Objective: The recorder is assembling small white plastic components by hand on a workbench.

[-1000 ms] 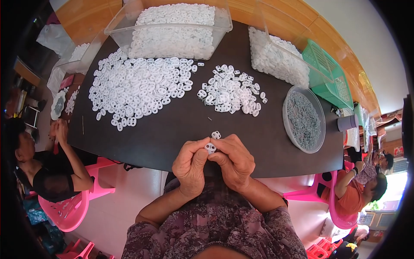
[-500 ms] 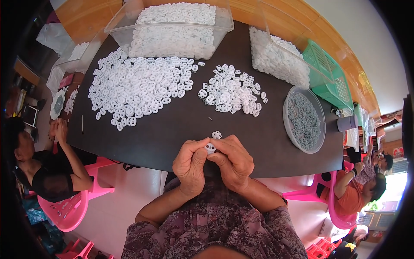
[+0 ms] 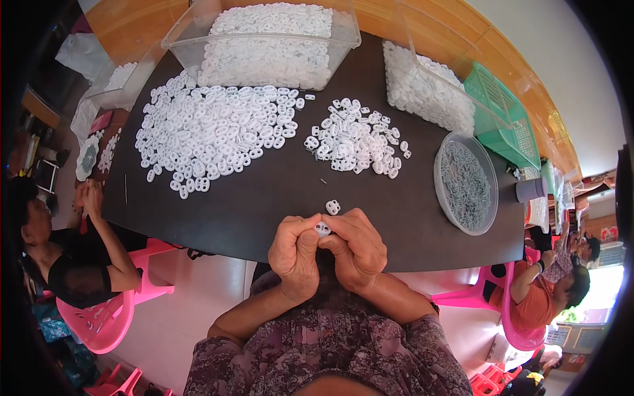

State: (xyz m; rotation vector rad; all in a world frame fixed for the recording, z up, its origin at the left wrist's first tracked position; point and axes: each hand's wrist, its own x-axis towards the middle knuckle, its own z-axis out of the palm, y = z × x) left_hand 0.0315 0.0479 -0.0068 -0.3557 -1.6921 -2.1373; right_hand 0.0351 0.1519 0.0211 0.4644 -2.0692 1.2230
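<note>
Over the near edge of the dark table (image 3: 218, 228), my left hand (image 3: 294, 251) and my right hand (image 3: 356, 245) meet. Pinched between both hands' thumbs and fingers is a small white oval plastic piece with holes (image 3: 322, 229). Just beyond my fingertips lie loose white pieces (image 3: 333, 207), close together on the table. A large heap of white oval pieces (image 3: 211, 132) spreads at the far left, and a smaller heap (image 3: 360, 142) sits to its right. One thin metal pin (image 3: 323, 180) lies between the heaps and my hands.
Clear bins of white pieces (image 3: 261, 59) (image 3: 422, 86) stand along the back. At right are a round tub of small grey metal parts (image 3: 465, 181), a green basket (image 3: 508, 125) and a grey cup (image 3: 531, 189). People sit on pink chairs (image 3: 125, 310) at both sides.
My hands have barely shifted, still pinching the white piece together. Its visible face appears slightly turned.
</note>
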